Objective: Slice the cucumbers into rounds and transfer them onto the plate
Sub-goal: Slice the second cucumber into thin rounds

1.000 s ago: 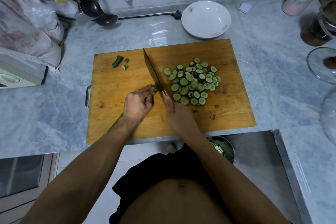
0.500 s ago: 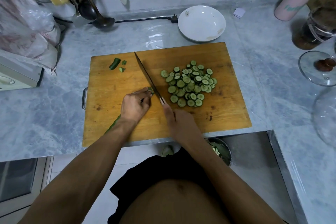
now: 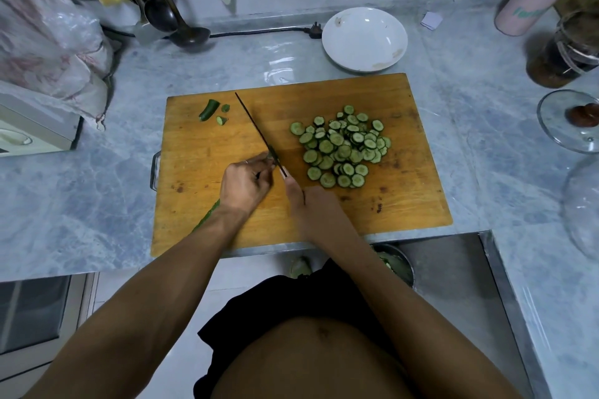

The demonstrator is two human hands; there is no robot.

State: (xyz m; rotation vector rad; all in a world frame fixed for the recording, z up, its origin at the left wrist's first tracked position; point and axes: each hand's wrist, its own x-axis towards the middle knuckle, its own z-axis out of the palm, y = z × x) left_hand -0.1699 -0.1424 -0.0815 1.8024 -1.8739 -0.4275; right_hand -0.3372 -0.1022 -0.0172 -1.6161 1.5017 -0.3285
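- Plate (image 3: 364,39), white, round and shallow, sits at upper centre of the frame just beyond the far edge of the cutting board (image 3: 201,201); no slices in it, only a faint smear near its lower right rim.
- Metal bowl (image 3: 400,264), lower centre right under the right forearm, holds green scraps; detail too blurred to tell more.
- Cucumber rounds (image 3: 342,146) lie heaped right of centre on the board, thin discs with dark scalloped skin and pale centres.
- Cucumber (image 3: 207,215) runs under the left wrist, its dark end showing off the board's left front edge.
- Left hand (image 3: 246,183): fingers curled down, gripping the cucumber at its cut end beside the blade.
- Right hand (image 3: 319,209): fingers wrapped round the handle of the knife (image 3: 259,133), forefinger extended along it.
- Versus half a second earlier: blade still angled toward the upper left, pile unchanged, hands in the same posture.
- Board is rectangular orange-brown wood, stained; countertop (image 3: 81,204) is glossy grey-blue marble. Three trimmed ends (image 3: 210,109) lie at the board's upper left.
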